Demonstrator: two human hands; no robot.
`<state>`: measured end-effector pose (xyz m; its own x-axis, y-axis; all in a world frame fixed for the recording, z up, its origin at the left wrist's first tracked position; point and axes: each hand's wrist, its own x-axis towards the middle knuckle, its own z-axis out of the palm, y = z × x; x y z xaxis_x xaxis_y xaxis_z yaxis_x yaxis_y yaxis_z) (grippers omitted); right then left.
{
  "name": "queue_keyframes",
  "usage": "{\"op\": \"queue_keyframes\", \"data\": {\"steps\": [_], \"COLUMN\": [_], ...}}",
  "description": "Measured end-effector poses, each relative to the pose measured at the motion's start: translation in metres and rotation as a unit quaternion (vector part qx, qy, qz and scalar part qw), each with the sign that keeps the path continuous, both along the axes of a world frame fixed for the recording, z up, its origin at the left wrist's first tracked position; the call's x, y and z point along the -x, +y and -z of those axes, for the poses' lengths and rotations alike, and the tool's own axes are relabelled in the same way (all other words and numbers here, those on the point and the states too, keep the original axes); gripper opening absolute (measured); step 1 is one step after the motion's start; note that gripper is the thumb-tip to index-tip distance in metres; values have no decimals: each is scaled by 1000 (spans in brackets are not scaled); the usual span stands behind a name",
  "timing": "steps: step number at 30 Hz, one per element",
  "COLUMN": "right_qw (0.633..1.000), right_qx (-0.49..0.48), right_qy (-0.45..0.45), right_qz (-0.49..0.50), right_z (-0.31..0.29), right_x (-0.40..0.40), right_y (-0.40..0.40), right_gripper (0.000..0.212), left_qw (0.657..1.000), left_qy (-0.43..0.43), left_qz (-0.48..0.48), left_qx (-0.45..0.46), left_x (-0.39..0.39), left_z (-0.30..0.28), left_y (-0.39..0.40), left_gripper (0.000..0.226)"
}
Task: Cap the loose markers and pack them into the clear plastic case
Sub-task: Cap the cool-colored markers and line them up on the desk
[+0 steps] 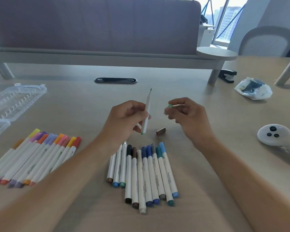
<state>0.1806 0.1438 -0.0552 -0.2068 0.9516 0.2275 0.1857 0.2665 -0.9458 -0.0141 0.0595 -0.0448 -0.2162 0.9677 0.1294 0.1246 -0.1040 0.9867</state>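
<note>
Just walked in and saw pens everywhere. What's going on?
A person is capping markers. The left hand holds an uncapped marker, tip up; the right hand pinches its green cap, not yet on. A brown cap lies loose on the table. The clear case sits open at far left.

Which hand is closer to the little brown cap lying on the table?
Left, though it's close. The left hand, holding a marker, sits just left of and above the brown cap; the right hand is up and right of it.
</note>
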Motion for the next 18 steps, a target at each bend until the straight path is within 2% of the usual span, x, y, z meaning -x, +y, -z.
{"op": "queue_keyframes", "data": {"steps": [5, 8, 15, 18], "right_qw": [989, 982, 992, 990], "right_qx": [22, 17, -40, -61], "right_qy": [145, 187, 116, 130], "right_qz": [-1, 8, -10, -2], "right_z": [-15, -20, -16, -15], "right_x": [-12, -18, -13, -12], "right_y": [-4, -6, -13, -13], "right_gripper": [14, 14, 15, 14], "left_qw": [997, 991, 985, 984], "left_qy": [70, 119, 162, 169], "left_qz": [41, 50, 43, 43], "left_qx": [-19, -22, -30, -28], "left_x": [-13, -20, -20, -19], "left_z": [-1, 0, 0, 1], "left_y": [-6, -7, -8, -7], "left_gripper": [24, 24, 22, 18]}}
